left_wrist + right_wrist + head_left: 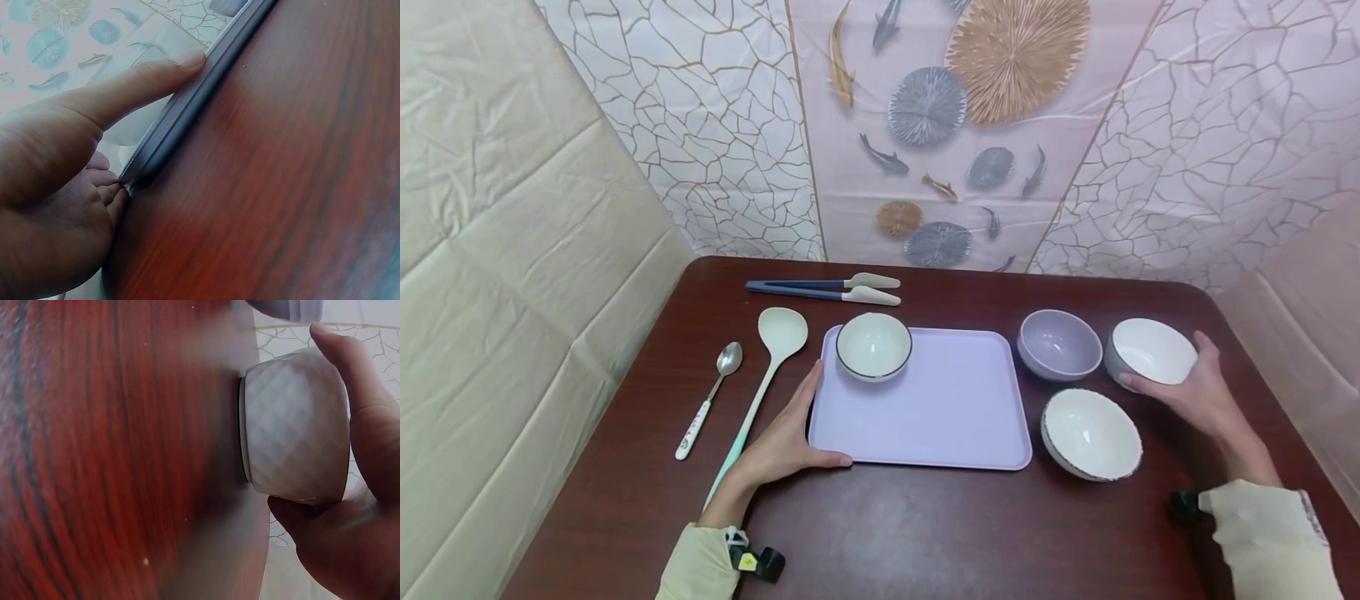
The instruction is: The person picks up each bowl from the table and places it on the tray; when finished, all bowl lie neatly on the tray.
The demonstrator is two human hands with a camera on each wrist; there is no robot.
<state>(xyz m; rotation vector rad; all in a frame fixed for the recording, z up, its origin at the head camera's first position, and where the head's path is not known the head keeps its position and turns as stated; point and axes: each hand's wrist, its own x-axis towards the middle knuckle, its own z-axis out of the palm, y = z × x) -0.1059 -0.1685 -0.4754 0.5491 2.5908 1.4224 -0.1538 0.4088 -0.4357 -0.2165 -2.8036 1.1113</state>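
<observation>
My left hand holds the near left corner of a lilac tray, its thumb along the front edge and its fingers by the left side. A small white bowl with a dark rim stands at the tray's back left. At the right, my right hand grips a white bowl with a faceted outside, thumb and fingers on opposite sides. That bowl is upright at the table; whether its foot touches is hard to tell. Left of it stands a purple bowl, and nearer me a white rough-rimmed bowl.
Left of the tray lie a pale ladle with a mint handle and a metal spoon with a patterned white handle. Blue tongs with pale tips lie behind it. Patterned cloth hangs beyond the dark wooden table.
</observation>
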